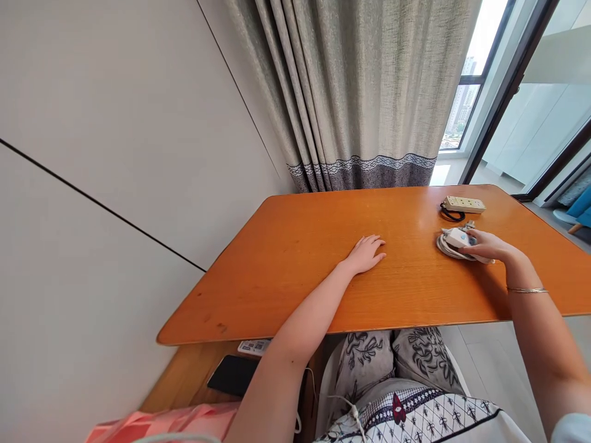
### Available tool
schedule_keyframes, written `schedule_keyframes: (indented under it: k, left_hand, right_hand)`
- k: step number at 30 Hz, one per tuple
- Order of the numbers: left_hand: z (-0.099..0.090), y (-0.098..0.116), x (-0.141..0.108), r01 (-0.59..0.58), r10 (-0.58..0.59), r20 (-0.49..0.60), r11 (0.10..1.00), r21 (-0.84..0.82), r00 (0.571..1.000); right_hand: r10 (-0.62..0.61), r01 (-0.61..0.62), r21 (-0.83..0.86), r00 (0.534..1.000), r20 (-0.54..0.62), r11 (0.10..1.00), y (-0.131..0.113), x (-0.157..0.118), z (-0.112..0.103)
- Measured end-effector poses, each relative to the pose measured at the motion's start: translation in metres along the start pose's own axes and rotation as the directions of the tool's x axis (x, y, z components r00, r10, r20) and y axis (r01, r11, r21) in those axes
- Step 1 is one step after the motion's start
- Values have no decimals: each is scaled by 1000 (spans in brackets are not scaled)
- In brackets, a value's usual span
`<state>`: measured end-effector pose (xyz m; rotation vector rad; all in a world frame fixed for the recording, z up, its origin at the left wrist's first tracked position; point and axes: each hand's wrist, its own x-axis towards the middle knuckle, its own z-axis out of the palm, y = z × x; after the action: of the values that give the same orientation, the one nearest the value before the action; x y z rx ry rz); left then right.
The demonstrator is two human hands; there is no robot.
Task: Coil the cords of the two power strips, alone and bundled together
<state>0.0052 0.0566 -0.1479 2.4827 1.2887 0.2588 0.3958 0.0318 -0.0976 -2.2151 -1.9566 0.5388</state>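
Note:
A wooden table [295, 258] spans the view. My left hand [366, 253] lies palm down near its middle, fingers spread, holding nothing. On the right, my right hand [488, 245] grips a white plug-like block [457, 238] that sits on a coiled white cable [444, 248]; its fingers partly hide the bundle. Behind that bundle is a cream power strip [465, 204] with a black cord [452, 215] looped at its left end.
A dark phone-like object [233, 375] lies on a lower wooden surface [182, 375] at the left, by a pink bag [184, 421]. Grey curtains [369, 92] hang beyond the far edge, and a pale wall [115, 123] stands left.

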Motion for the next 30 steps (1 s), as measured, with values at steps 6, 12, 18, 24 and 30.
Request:
schedule_keyframes:
  k: [6,12,18,24,30]
  left_hand:
    - [6,-6,0,-11,4,-51,991,-132,999]
    - [9,-12,1,-135,90,-310,983,-127,946]
    - [-2,-10,1,-182,134,-387,979,-89,912]
    - [-13,-14,3,-122,-74,-509,932,-340,857]
    - [-38,-39,6,-295,-663,-472,368,-882,581]
  right_hand:
    - [-177,176,26,984,17,984,-84,4,22]
    - [-241,92,759,967,88,644,-145,11,64]
    - [-274,-239,941,913,301,238,-146,0,76]
    - [-186,-233,962,948,257,140,-137,3,75]
    - [-48,-151,973,986,162,173,-135,10,78]
